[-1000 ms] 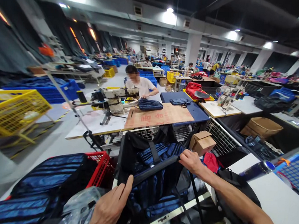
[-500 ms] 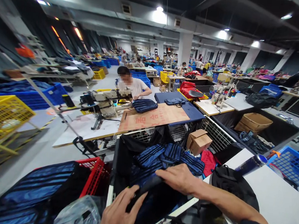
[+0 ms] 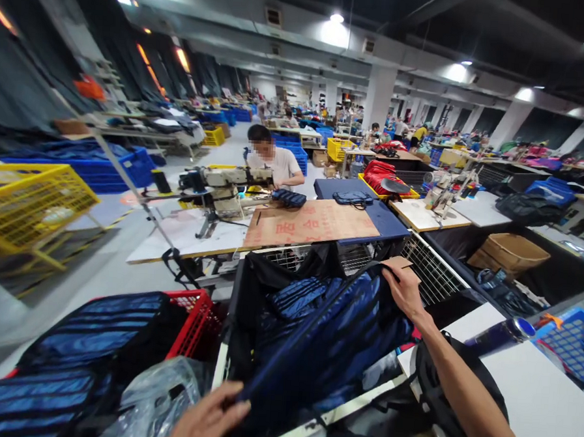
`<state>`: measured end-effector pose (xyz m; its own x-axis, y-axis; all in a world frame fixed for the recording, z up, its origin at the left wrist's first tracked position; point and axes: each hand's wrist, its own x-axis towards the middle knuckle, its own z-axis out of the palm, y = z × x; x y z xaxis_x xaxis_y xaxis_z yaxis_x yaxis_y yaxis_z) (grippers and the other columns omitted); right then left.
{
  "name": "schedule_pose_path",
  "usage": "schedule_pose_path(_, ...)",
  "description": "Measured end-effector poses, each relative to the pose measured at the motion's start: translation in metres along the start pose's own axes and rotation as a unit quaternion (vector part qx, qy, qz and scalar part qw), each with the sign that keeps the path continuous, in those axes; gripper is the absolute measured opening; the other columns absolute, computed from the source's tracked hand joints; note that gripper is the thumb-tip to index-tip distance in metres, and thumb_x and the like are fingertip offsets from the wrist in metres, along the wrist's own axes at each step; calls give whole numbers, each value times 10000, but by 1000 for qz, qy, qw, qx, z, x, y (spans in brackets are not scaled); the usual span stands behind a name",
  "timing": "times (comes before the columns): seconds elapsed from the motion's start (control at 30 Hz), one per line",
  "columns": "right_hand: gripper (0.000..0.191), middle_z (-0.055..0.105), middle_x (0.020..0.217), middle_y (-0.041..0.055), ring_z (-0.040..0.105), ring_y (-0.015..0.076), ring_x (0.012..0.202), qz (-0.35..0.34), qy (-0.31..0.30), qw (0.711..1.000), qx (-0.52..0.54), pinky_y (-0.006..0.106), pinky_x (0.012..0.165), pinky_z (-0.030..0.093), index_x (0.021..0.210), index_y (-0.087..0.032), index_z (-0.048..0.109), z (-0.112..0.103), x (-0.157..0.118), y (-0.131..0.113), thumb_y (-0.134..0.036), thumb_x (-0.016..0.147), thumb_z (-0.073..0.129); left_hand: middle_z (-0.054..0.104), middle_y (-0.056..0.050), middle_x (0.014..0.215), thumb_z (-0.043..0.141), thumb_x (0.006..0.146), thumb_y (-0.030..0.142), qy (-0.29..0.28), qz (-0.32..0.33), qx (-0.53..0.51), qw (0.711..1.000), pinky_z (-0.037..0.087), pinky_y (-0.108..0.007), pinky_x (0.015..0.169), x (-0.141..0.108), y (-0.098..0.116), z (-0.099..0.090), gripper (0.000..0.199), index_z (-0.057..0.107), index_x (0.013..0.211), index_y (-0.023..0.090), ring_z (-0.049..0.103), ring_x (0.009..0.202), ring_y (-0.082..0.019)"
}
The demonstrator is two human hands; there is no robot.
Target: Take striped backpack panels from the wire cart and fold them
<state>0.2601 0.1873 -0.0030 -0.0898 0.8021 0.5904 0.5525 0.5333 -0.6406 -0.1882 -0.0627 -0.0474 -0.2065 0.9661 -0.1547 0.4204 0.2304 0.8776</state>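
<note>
A dark blue patterned fabric bag panel (image 3: 335, 331) with black edging is stretched slantwise over the cloth-lined wire bin (image 3: 328, 418). At its upper right corner, my right hand (image 3: 403, 289) is closed around the black edge. My left hand (image 3: 213, 413) pinches the lower left corner between thumb and fingers, close to the bin's near left rim. Behind the panel, blue pieces with black stripes (image 3: 300, 296) lie in the bin, partly hidden by it.
A red crate (image 3: 193, 318) with blue striped bag pieces (image 3: 100, 326) and clear plastic (image 3: 160, 394) stand at left. To the right are a round black bag (image 3: 440, 376) and a dark blue flask (image 3: 504, 335) on a white table. Ahead, a co-worker (image 3: 275, 162) sits at a sewing machine (image 3: 225, 189).
My hands have moved apart, the right up and away, the left down and nearer, and the panel now spreads between them. The view has shifted slightly left.
</note>
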Motion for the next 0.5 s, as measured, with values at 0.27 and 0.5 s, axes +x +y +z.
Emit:
schedule_pose_path(0.27, 384, 820, 1051, 107, 786, 287, 947, 32, -193, 981, 9, 402, 828, 653, 1187, -225, 753, -2, -41, -2, -548, 1000, 662, 703, -76, 902, 445, 1091, 289, 326, 218, 359, 847, 544, -274, 747, 55, 1, -42, 363, 785, 1185, 203, 687, 807, -203)
schedule_pose_path(0.5, 553, 793, 1312, 66, 760, 283, 1224, -109, -321, 940, -47, 459, 1027, 639, 1362, -287, 728, 27, -78, -17, -136, 870, 525, 639, -17, 843, 484, 1067, 91, 284, 409, 406, 766, 453, -257, 654, 31, 52, -5, 387, 708, 1345, 242, 622, 759, -160)
